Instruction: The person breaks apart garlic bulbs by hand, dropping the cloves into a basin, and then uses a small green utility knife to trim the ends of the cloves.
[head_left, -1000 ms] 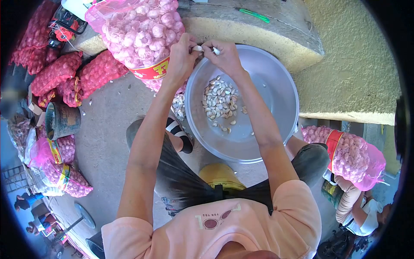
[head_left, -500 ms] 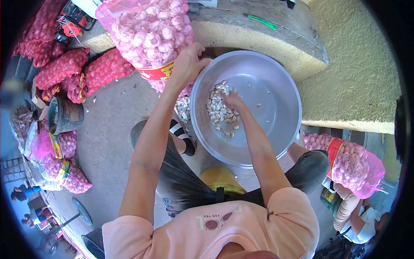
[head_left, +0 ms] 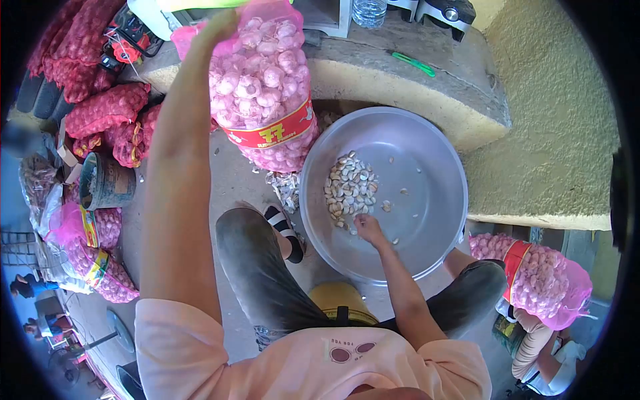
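While left hand [head_left: 224, 25] reaches top of tall pink mesh bag of garlic bulbs [head_left: 260, 87], blur hides fingers; cannot tell if wide or narrow; bag stands close by basin, likely for easy reach; right hand [head_left: 369, 229] is low inside big round gray basin [head_left: 427, 180], fingers bent; cannot tell if they hold anything; small pale garlic cloves [head_left: 350, 183] lie in loose pile just beyond it, on basin's left side; high wall likely stops them rolling out.
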